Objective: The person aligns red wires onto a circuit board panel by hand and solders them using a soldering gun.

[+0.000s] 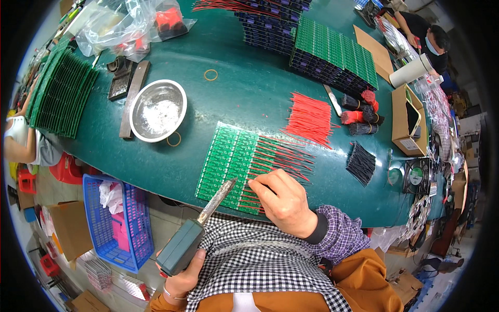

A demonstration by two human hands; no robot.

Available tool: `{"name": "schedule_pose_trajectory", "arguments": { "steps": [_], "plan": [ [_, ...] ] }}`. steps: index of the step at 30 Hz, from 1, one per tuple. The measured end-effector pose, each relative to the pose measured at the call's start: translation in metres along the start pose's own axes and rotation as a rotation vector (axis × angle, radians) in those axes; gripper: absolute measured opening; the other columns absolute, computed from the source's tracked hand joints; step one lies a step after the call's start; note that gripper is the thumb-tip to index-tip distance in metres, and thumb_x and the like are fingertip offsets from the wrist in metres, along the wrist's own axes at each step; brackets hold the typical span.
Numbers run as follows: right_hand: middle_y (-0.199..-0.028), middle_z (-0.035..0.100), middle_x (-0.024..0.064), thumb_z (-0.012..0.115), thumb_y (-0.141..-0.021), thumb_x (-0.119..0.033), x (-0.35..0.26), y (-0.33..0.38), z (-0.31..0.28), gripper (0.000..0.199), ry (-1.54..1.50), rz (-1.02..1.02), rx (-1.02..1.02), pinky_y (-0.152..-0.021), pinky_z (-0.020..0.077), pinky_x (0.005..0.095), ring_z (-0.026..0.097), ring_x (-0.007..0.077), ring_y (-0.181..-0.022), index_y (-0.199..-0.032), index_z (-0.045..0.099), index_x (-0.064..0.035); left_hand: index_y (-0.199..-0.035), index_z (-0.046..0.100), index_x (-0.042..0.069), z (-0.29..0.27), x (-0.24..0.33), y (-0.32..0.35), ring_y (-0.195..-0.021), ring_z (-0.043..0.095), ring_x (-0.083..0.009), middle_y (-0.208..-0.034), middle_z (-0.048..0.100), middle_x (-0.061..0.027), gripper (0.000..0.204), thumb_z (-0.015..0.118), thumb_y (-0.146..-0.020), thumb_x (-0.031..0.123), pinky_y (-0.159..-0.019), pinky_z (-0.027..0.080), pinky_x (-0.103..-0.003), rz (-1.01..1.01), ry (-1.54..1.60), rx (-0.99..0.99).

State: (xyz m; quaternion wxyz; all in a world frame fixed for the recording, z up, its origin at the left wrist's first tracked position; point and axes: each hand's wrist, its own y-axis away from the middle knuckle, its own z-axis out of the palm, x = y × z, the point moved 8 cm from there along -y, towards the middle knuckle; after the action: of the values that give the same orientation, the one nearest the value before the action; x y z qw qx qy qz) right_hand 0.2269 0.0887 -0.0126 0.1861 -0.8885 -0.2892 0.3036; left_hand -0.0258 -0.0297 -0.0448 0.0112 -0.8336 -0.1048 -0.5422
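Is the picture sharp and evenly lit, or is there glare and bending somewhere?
Head view: sharp at the centre; the table edge bends strongly toward the dark rim; glare on the steel bowl and plastic bags; soft, even light, faint shadows.

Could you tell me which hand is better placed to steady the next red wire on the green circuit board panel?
Right. The right hand already rests on the red wires at the green circuit board panel, fingertips touching them. The left hand grips the soldering iron.
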Motion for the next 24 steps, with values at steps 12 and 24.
{"name": "schedule_pose_trajectory", "arguments": {
  "steps": [12, 24],
  "plan": [
    [-0.097, 0.072, 0.0109, 0.077, -0.068, 0.004, -0.009, 0.002, -0.009, 0.037, -0.021, -0.044, 0.048, -0.067, 0.0582, 0.0364, 0.069, 0.0257, -0.083, -0.104, 0.075, 0.004, -0.099, 0.076, -0.002, -0.003, -0.011, 0.014, -0.071, 0.067, -0.0277, -0.09, 0.074, -0.0097, 0.017, 0.085, -0.087, 0.007, -0.068, 0.052, -0.04, -0.074, -0.071, -0.027],
    [-0.099, 0.072, 0.0115, 0.072, -0.07, 0.001, -0.008, 0.005, -0.003, 0.034, -0.024, -0.036, 0.0, -0.068, 0.0585, 0.0351, 0.069, 0.026, -0.084, -0.103, 0.075, 0.0042, -0.1, 0.076, -0.003, 0.003, -0.001, -0.001, -0.072, 0.071, -0.0295, -0.089, 0.074, -0.0137, 0.025, 0.085, -0.082, 0.012, -0.067, 0.056, -0.037, -0.097, 0.048, -0.069]
  ]
}}
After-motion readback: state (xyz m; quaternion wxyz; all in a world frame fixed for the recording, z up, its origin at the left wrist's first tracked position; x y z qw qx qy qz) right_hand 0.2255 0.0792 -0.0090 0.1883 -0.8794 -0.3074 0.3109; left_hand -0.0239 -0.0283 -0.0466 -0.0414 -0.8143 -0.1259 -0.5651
